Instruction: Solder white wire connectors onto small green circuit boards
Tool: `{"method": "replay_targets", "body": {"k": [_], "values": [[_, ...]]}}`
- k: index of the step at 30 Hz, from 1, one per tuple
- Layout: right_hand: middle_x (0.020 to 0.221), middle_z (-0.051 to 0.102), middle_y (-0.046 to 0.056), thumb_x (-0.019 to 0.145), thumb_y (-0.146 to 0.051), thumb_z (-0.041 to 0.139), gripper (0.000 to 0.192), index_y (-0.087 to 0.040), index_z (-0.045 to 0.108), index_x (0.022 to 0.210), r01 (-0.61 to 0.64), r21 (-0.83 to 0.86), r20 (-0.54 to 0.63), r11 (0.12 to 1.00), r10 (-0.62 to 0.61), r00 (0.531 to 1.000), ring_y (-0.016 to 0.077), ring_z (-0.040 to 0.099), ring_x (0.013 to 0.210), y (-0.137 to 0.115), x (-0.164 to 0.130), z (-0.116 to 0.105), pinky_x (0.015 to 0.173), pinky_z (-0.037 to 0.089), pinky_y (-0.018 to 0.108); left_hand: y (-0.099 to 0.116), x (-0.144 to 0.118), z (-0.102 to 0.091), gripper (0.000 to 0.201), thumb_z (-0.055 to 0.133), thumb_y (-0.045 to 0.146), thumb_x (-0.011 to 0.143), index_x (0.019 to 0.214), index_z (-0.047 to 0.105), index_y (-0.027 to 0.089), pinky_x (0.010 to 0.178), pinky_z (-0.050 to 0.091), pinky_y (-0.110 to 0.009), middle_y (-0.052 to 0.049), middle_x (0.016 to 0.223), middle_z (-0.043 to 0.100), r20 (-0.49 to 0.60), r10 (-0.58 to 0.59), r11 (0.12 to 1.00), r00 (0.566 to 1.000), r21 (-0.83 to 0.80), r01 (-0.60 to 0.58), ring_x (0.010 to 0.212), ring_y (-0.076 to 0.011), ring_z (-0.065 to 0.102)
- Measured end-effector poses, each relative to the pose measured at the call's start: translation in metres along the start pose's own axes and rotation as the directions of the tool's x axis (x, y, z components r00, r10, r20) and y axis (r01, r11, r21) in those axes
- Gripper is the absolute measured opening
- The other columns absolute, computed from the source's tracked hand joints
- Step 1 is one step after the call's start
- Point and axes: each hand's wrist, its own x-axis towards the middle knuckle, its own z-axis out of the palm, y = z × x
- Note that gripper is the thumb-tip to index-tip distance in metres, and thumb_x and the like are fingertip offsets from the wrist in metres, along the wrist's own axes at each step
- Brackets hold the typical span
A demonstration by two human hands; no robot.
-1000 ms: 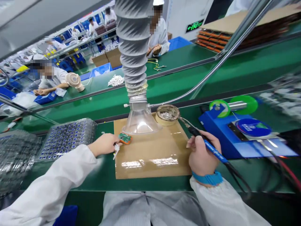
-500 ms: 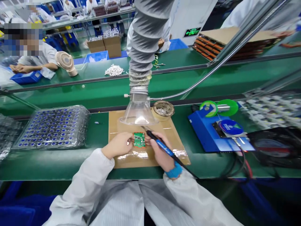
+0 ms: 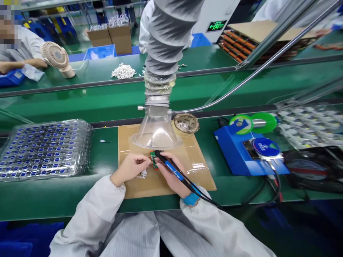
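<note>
Green board: a small circuit board [image 3: 153, 160] is tilted up on edge above the tan cardboard mat [image 3: 160, 178], just under the clear funnel hood [image 3: 157, 134].
Left hand: the left hand [image 3: 131, 167] rests on the mat; its fingertips are pinched together on the left edge of the board.
Right hand: the right hand [image 3: 174, 175] is closed round the soldering iron [image 3: 171, 169], held like a pen, with a blue band at the wrist.
Iron: blue-and-black handle, dark tip at the top edge of the board; whether tip and board touch cannot be told. Its cable runs right along the table.
White part: a small white connector [image 3: 143, 174] lies on the mat just below the left fingers.
Hood: joined to a grey ribbed duct [image 3: 166, 46] rising out of view.
Tip cleaner: a round holder of metal wool [image 3: 186, 124] sits at the mat's far right corner.
Left of mat: stacked clear trays of blue parts [image 3: 45, 148] on the green table [image 3: 66, 196].
Right of mat: a blue solder station [image 3: 249, 153] with a green spool [image 3: 253, 123].
Far bench: another person's forearm [image 3: 24, 64] rests beside a small beige fan [image 3: 57, 59]; a heap of white parts [image 3: 123, 70] lies nearby.
</note>
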Motion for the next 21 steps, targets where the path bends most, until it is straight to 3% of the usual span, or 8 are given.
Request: {"method": "replay_targets", "body": {"k": [5,8,10,15,18,21], "values": [[0.093,0.079,0.002,0.084,-0.031,0.078,0.027,-0.027,0.067,0.108,-0.06,0.092,-0.047,0.994,0.064,0.997,0.0199,0.078,0.086,-0.008,0.002,0.01,0.083,0.065,0.037,0.014,-0.002,0.004,0.029,0.06,0.034,0.095,0.077,0.076,0.018,0.07,0.049,-0.028,-0.006,0.075,0.07,-0.021,0.177,0.978,0.984,0.113,-0.174,0.072,-0.0163,0.063],[0.089,0.078,0.001,0.084,-0.029,0.077,0.024,-0.026,0.067,0.105,-0.053,0.115,-0.062,0.992,0.06,0.996,0.0192,0.077,0.084,-0.01,0.003,0.012,0.083,0.064,0.036,0.015,-0.003,0.006,0.029,0.06,0.032,0.095,0.075,0.076,0.019,0.076,0.051,-0.032,-0.006,0.072,0.07,-0.025,0.205,0.965,0.978,0.175,-0.198,0.074,-0.0177,0.063],[0.088,0.078,0.0,0.083,-0.028,0.078,0.024,-0.027,0.067,0.104,-0.049,0.137,-0.078,0.989,0.06,0.995,0.0191,0.077,0.083,-0.011,0.003,0.013,0.082,0.065,0.035,0.013,-0.003,0.007,0.024,0.063,0.032,0.092,0.078,0.078,0.02,0.076,0.052,-0.032,-0.006,0.074,0.072,-0.061,0.148,0.979,0.987,0.147,-0.138,0.074,-0.0181,0.063],[0.085,0.078,0.0,0.081,-0.03,0.079,0.024,-0.026,0.068,0.101,-0.095,0.141,-0.135,0.985,0.114,0.984,0.0203,0.077,0.08,-0.009,0.005,0.016,0.078,0.065,0.036,0.009,-0.003,0.008,0.024,0.071,0.038,0.084,0.083,0.078,0.015,0.058,0.049,-0.025,-0.006,0.073,0.074,-0.085,-0.084,0.99,0.993,-0.123,0.073,0.062,-0.014,0.062],[0.083,0.078,0.0,0.08,-0.031,0.08,0.023,-0.026,0.068,0.1,-0.111,0.133,-0.13,0.985,0.129,0.983,0.0201,0.077,0.078,-0.007,0.005,0.018,0.076,0.064,0.035,0.009,-0.004,0.007,0.024,0.072,0.038,0.083,0.081,0.077,0.015,0.059,0.049,-0.024,-0.006,0.073,0.073,-0.085,-0.106,0.979,0.991,-0.182,0.089,0.063,-0.0137,0.063],[0.085,0.077,0.0,0.083,-0.03,0.077,0.021,-0.026,0.068,0.102,-0.092,0.089,-0.097,0.992,0.1,0.99,0.0192,0.076,0.079,-0.006,0.003,0.019,0.077,0.064,0.034,0.011,-0.004,0.007,0.021,0.069,0.035,0.084,0.079,0.076,0.015,0.058,0.047,-0.025,-0.004,0.071,0.072,-0.096,-0.082,0.989,0.992,-0.134,0.069,0.061,-0.0132,0.06]]}}
